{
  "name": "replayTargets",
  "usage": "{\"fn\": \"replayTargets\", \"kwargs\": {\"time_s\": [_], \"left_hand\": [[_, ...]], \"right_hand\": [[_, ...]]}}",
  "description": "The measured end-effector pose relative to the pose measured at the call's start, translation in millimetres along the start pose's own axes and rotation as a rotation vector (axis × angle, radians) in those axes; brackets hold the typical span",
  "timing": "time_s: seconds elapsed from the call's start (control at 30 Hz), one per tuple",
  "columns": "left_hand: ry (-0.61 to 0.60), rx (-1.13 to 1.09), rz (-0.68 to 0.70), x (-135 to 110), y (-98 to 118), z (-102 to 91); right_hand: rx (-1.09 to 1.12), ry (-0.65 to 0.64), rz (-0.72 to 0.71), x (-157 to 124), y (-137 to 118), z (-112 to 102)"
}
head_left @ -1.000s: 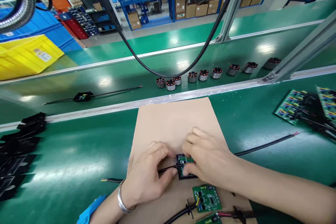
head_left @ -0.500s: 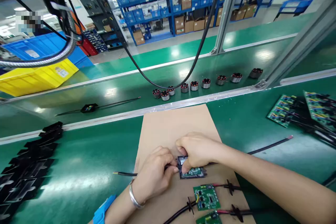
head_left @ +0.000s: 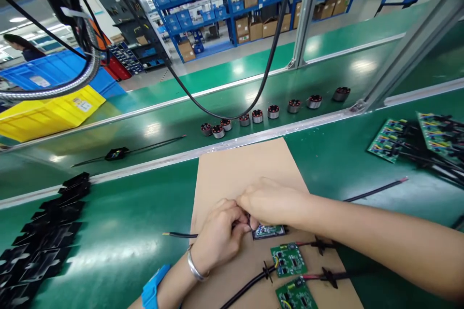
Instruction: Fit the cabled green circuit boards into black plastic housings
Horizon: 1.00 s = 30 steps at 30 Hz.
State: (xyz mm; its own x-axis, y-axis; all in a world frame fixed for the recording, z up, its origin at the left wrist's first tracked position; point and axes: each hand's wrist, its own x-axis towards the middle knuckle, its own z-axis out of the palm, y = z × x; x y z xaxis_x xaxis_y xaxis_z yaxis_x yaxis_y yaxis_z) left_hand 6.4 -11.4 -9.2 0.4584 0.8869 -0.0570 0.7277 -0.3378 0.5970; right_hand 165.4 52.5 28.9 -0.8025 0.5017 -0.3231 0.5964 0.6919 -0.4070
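My left hand (head_left: pixel 221 234) and my right hand (head_left: pixel 270 201) meet over a brown cardboard sheet (head_left: pixel 239 174) on the green bench. Between them lies a small black housing with a green circuit board (head_left: pixel 268 231) in it. My right fingers curl down and press on its left end. My left fingers are closed on the black cable (head_left: pixel 179 235) where it enters the housing. A silver bracelet and a blue strap sit on my left wrist.
Two more green boards with cables (head_left: pixel 289 259) lie near the sheet's front edge. Black housings (head_left: pixel 47 231) are stacked at the left. A pile of wired boards (head_left: pixel 416 137) lies at the right. Several small motors (head_left: pixel 257 116) and one wired housing (head_left: pixel 116 154) sit on the conveyor.
My hands have drawn closer together over the housing, the right fingers curling further down onto its left end. The view has shifted a little, so everything sits slightly higher and to the right.
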Motion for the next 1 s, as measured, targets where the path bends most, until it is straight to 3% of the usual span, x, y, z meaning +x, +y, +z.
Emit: {"fn": "replayTargets", "kwargs": {"time_s": [0.1, 0.2, 0.37, 0.43, 0.5, 0.6, 0.73, 0.83, 0.9, 1.0], "left_hand": [[-0.019, 0.009, 0.006, -0.6, 1.6, -7.3], [-0.060, 0.065, -0.003, -10.3, -1.0, -23.0], [-0.131, 0.211, -0.021, -43.7, -19.7, -40.1], [-0.100, 0.226, 0.001, -49.5, -27.7, -41.1], [-0.010, 0.246, 0.012, -41.4, -35.0, -47.1], [0.185, 0.332, -0.009, 3.5, -45.6, -77.6], [0.374, 0.442, -0.071, 106.0, -61.7, -142.5], [0.463, 0.501, -0.147, 174.3, -75.2, -173.6], [0.488, 0.524, -0.193, 198.9, -85.3, -178.7], [0.499, 0.534, -0.223, 197.5, -101.0, -173.0]], "right_hand": [[0.061, 0.083, -0.040, -15.5, 21.3, -3.8], [0.109, 0.183, -0.024, -57.1, 47.8, -6.6], [0.108, 0.287, 0.083, -128.4, 76.7, 26.1], [0.033, 0.345, 0.095, -135.7, 82.2, 39.7], [-0.046, 0.445, 0.098, -129.1, 90.4, 37.5], [-0.160, 0.608, 0.133, -101.4, 114.2, -7.0], [-0.254, 0.714, 0.244, -46.6, 160.8, -107.0], [-0.290, 0.740, 0.382, -4.3, 190.4, -161.6], [-0.294, 0.721, 0.458, 17.3, 202.1, -176.0], [-0.287, 0.653, 0.478, 30.2, 204.7, -167.5]]}}
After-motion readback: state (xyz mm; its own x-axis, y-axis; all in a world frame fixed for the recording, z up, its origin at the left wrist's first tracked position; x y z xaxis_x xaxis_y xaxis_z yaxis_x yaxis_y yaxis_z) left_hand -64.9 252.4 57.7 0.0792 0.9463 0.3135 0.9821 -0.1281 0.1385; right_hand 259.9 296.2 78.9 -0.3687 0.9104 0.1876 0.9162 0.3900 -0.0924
